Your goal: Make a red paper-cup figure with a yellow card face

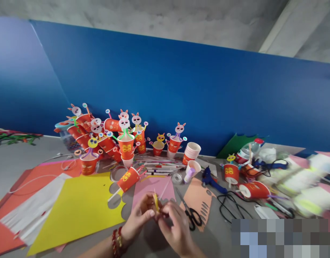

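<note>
My left hand [145, 210], with red beads at its wrist, pinches a small yellow paper piece [156, 202] held upright. Close against it, my right hand [175, 225] has its fingertips bent together at the lower end of that piece; what they grip there is too small to make out. Under and behind the hands lies a pink paper sheet [146, 190]. Just right of my right hand are black-handled scissors [194, 218], partly over an orange paper sheet [199, 200] with cut-out holes. A red paper cup [128, 179] lies tipped beyond my left hand.
A large yellow sheet [81, 204] covers the left side. Red cups with paper rabbit heads [124, 122] crowd the back left. Several markers [162, 168] lie behind the pink sheet. A blue glue gun [213, 182] with its black cord and a stack of cups [192, 152] are to the right.
</note>
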Demonstrator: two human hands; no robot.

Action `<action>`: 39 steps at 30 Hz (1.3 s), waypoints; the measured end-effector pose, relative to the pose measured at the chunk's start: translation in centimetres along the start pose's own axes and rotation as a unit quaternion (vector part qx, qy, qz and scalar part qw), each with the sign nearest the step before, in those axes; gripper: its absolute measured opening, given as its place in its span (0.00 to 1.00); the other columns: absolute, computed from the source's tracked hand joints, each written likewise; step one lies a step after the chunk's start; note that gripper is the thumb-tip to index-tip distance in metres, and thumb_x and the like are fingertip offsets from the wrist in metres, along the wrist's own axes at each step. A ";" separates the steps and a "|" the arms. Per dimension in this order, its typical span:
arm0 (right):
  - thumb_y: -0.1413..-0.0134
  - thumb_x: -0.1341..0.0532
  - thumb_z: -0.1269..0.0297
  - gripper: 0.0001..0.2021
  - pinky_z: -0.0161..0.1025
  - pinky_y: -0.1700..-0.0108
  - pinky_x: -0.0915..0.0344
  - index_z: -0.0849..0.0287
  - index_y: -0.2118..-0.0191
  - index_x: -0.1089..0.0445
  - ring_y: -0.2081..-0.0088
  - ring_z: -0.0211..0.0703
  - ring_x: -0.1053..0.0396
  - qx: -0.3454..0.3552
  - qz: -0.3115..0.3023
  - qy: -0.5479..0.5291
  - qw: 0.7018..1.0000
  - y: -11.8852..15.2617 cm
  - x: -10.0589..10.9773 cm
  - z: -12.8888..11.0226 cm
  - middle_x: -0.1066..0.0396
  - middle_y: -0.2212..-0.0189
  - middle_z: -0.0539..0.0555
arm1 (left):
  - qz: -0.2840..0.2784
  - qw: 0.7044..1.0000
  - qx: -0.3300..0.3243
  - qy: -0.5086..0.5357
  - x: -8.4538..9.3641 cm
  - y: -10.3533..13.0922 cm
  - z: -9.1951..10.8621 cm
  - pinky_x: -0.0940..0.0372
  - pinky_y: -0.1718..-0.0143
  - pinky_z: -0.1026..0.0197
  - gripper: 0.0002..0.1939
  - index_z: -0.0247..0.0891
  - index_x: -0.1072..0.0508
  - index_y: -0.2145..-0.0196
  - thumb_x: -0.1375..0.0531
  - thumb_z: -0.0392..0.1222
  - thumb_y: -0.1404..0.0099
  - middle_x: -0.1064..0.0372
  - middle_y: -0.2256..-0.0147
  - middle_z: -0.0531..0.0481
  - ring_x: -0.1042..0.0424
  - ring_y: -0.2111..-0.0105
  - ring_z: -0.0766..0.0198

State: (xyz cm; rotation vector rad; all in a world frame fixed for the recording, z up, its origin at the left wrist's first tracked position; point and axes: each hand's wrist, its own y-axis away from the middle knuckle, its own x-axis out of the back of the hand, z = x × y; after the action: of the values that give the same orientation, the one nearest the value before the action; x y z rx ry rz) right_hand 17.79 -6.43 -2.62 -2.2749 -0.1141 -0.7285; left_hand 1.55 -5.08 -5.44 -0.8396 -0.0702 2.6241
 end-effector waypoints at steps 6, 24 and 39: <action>0.38 0.41 0.57 0.13 0.35 0.71 0.40 0.57 0.72 0.35 0.75 0.39 0.37 -0.220 0.032 -0.176 0.959 0.5 -0.6 2.0 0.35 0.77 0.50 | 0.123 0.991 0.022 -0.055 -0.1 -0.6 0.0 0.39 0.74 0.67 0.16 0.36 0.29 0.64 0.33 0.51 0.40 0.28 0.72 0.51 0.32 0.78 0.70; 0.46 0.36 0.45 0.20 0.32 0.76 0.47 0.59 0.71 0.36 0.79 0.33 0.45 -0.348 -0.018 -0.314 0.883 0.1 0.1 3.7 0.41 0.80 0.45 | 0.138 0.984 0.046 -0.098 0.1 -0.1 0.5 0.40 0.78 0.69 0.17 0.35 0.31 0.69 0.33 0.51 0.40 0.30 0.77 0.53 0.36 0.81 0.71; 0.50 0.35 0.49 0.17 0.31 0.78 0.49 0.58 0.72 0.37 0.82 0.32 0.46 -0.404 -0.012 -0.361 0.840 0.1 -0.4 3.7 0.42 0.83 0.42 | 0.143 0.984 0.064 -0.080 0.3 -0.1 0.1 0.41 0.78 0.69 0.16 0.37 0.32 0.68 0.34 0.51 0.39 0.30 0.77 0.54 0.35 0.81 0.71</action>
State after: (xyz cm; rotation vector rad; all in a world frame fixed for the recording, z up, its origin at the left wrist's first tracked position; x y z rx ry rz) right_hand 19.20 -3.95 -5.00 -3.2677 -0.2162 0.1944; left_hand 1.31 -4.82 -5.52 -0.6338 0.1886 2.9233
